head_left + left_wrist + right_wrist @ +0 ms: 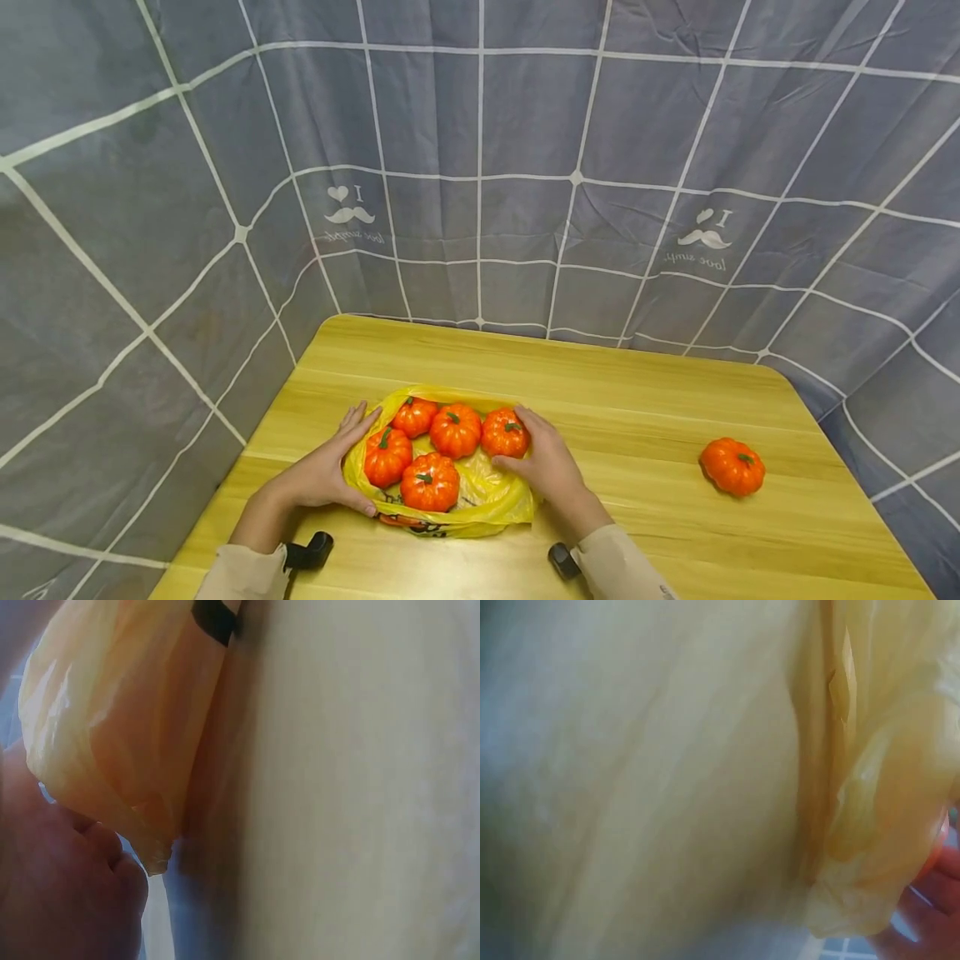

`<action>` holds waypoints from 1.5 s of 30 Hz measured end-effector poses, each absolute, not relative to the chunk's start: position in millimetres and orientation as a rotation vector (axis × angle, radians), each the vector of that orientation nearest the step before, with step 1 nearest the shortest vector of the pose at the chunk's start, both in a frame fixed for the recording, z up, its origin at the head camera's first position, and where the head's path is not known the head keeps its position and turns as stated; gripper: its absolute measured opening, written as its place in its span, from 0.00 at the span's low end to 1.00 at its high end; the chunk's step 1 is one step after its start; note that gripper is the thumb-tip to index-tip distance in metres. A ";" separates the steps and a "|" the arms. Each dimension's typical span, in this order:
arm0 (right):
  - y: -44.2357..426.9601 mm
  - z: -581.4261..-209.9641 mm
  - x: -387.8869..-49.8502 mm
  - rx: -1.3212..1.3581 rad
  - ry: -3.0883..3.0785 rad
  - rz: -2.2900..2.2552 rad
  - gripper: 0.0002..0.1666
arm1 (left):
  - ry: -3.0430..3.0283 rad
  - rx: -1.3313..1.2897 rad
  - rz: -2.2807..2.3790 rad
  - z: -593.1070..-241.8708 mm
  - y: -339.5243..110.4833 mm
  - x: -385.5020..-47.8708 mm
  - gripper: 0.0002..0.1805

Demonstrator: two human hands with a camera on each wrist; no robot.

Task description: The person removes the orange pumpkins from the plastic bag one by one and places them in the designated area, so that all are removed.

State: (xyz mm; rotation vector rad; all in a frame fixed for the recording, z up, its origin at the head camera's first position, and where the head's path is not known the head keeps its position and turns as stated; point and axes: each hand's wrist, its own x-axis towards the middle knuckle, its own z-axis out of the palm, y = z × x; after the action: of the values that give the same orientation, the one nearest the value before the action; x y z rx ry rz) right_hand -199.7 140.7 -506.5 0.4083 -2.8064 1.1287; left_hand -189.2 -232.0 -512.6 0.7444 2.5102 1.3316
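A yellow plastic bag [491,504] lies on the table with its mouth spread wide. Several small orange pumpkins with green stems sit inside, one [430,482] toward the front. My left hand [327,475] rests against the bag's left side, thumb and fingers spread along the rim; in the left wrist view its fingers [97,862] lie beside the bag [127,712]. On the right, my right hand [551,458] holds the rightmost pumpkin [501,435] in the bag between thumb and fingers. The right wrist view has the bag [885,795] partly covering this hand [922,915].
Another orange pumpkin [732,467] lies alone on the right part of the wooden table [600,400]. Grey curtains [525,117] with white grid lines hang behind the table and along its left side.
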 end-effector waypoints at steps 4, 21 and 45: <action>141.7 -503.9 -197.8 0.403 -2.783 1.122 0.51 | 2.509 0.740 1.318 -511.9 -230.9 -190.0 0.74; 170.4 -475.6 -193.9 0.271 -2.660 1.249 0.53 | 2.573 0.705 1.240 -504.8 -230.7 -189.9 0.74; 320.9 -491.7 -166.8 -0.181 -2.796 0.922 0.58 | 2.581 0.698 1.213 -503.5 -227.2 -189.3 0.74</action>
State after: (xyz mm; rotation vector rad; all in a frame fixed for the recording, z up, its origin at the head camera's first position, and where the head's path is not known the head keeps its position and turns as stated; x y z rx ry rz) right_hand -166.8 320.9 -491.7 -0.1808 -2.7956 0.9219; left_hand -189.3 -227.2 -503.5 0.6985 2.5814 1.2131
